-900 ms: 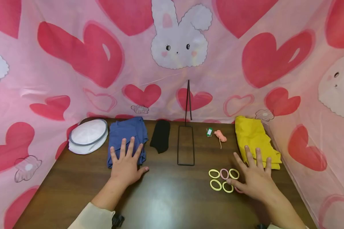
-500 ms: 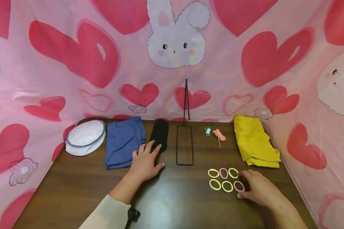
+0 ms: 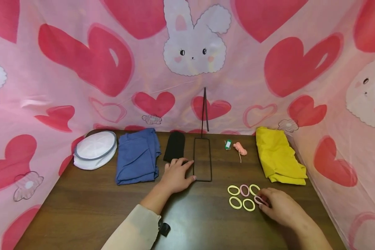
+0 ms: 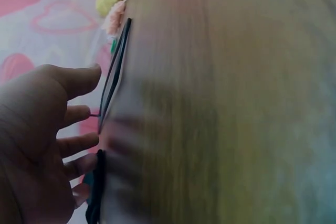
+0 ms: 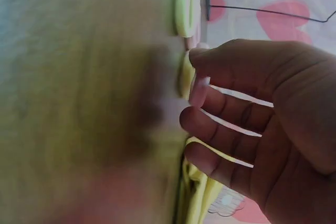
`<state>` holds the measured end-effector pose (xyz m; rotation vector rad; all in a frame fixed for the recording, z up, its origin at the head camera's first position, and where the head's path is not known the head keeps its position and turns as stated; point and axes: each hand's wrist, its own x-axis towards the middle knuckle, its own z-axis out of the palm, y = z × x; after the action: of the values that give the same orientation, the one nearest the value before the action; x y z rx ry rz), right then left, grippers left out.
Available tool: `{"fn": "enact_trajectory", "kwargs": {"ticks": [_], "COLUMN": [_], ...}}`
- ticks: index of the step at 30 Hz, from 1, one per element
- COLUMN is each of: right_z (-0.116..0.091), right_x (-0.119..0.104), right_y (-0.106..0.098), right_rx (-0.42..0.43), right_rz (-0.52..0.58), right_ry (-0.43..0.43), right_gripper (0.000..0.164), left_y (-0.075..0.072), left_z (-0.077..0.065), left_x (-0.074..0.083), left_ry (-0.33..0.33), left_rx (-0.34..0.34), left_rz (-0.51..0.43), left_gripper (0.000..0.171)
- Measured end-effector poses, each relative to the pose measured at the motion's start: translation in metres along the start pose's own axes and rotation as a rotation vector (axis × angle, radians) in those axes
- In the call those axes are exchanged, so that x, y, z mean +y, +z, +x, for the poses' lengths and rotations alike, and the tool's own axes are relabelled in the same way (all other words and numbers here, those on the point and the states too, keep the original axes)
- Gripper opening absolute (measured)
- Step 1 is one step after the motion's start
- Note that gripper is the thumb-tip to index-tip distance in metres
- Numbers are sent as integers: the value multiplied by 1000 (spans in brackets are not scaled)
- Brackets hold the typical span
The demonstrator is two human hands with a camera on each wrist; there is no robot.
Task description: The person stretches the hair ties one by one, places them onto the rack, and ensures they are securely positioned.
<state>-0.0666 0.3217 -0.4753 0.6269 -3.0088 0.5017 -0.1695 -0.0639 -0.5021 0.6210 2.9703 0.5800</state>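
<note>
My right hand (image 3: pixel 279 206) pinches a pink hair tie (image 3: pixel 260 200) between thumb and fingers; the right wrist view has the same pink hair tie (image 5: pixel 199 88) at the thumb tip, partly hidden. Beside it on the table lie another pink hair tie (image 3: pixel 244 195) and several yellow ones, including a yellow hair tie (image 3: pixel 248 209). With fingers spread and relaxed, my left hand (image 3: pixel 175 177) is at the near left corner of the black wire stand (image 3: pixel 211 159), thumb and index fingertips right at its base. Just beyond its other fingers lies a black sock (image 3: pixel 175 146).
Folded blue cloth (image 3: pixel 137 156) and a round white fabric item with a grey rim (image 3: pixel 95 147) sit at the left. Toward the back right are a small green-and-white item (image 3: pixel 227 144), a peach yarn bundle (image 3: pixel 240 149) and folded yellow cloth (image 3: pixel 278 156). A pink curtain (image 3: pixel 112 69) encloses the table.
My left hand has moved right from over the blue cloth to the wire stand. My right hand has come down from in front of the yellow cloth and taken hold of the pink hair tie.
</note>
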Motion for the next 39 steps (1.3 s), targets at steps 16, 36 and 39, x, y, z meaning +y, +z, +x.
{"fn": "enact_trajectory", "kwargs": {"ticks": [16,36,39], "right_z": [45,121,128], "right_x": [-33,-95,-104], "right_y": [-27,-74,-78], "right_rx": [207,399,455], "right_rz": [74,107,125], "right_ry": [-233,-420,-443], "right_gripper": [34,35,33], "left_y": [9,5,6], "left_z": [15,20,21], "left_x": [3,2,1], "left_ry": [-53,-96,-107], "left_rx": [-45,-112,-110], "left_rz": [16,31,16], "left_gripper": [66,73,73]}}
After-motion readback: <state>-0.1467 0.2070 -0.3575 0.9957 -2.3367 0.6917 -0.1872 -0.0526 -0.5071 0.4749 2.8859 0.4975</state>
